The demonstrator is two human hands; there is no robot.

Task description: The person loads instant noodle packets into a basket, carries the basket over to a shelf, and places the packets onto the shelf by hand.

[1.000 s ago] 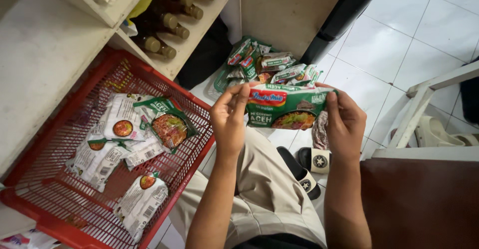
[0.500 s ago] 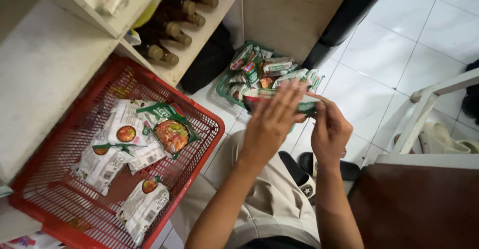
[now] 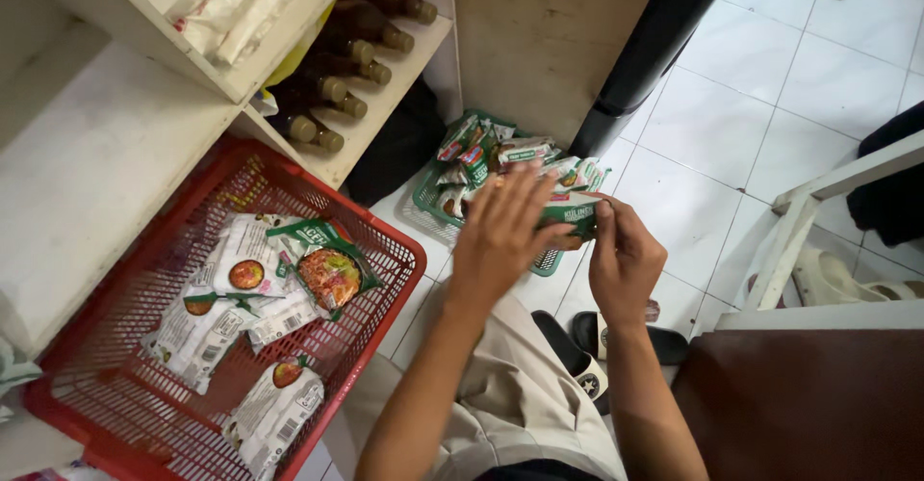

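Packets [image 3: 252,317] lay in red basket [image 3: 385,250] at left. Left hand [image 3: 502,234] spread flat, fingers open, over green packet [image 3: 576,217], above green tray [image 3: 428,197] of packets. Right hand [image 3: 624,260] pinched that packet's right end.

Two baskets: one red basket [image 3: 385,250] on the shelf, one green basket [image 3: 428,202] on the floor. About five noodle packets [image 3: 245,269] in the red one, one more green packet [image 3: 577,216] between two hands, left hand [image 3: 500,235] and right hand [image 3: 626,260]; the green basket's heaped packets [image 3: 481,149] can't be counted. Roughly six brown bottles [image 3: 332,91] lying on the shelf, one pair of black sandals [image 3: 587,346] on the tiles.
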